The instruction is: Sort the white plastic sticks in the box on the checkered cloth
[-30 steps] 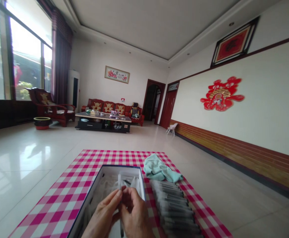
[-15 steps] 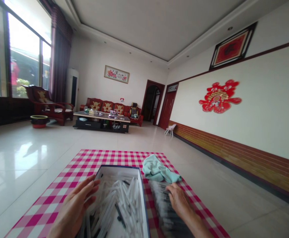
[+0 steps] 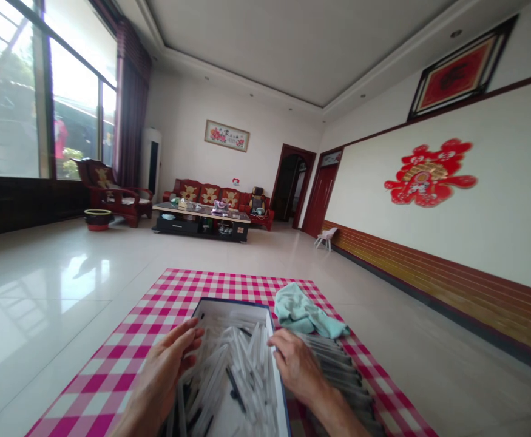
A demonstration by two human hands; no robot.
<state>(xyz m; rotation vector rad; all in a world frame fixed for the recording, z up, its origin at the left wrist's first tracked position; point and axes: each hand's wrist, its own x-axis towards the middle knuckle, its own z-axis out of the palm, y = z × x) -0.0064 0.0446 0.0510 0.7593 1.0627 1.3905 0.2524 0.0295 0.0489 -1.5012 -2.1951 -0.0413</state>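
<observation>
A shallow box (image 3: 280,388) with white inner walls and a dark blue rim holds many clear, pen-like plastic tubes (image 3: 242,364) and several black pieces (image 3: 234,388). My left hand (image 3: 167,364) reaches over the box's left side, fingers apart and nothing visible in them. At the right rim is my right hand (image 3: 299,364), its fingers bent and drawn together; whether anything is between them is hidden. Partly behind the right forearm, a row of grey tubes with black ends (image 3: 338,370) lies side by side, right of the box.
A mint-green cloth (image 3: 308,312) lies crumpled beyond the row. Everything rests on a pink-and-white checked tablecloth (image 3: 124,352). Across the tiled floor stand a low table (image 3: 201,224), a red wooden sofa (image 3: 219,194) and a small white chair (image 3: 326,238).
My right hand has moved left from the row of tubes to the box's right rim. My left hand stays over the box's left side. The whole view has shifted a little.
</observation>
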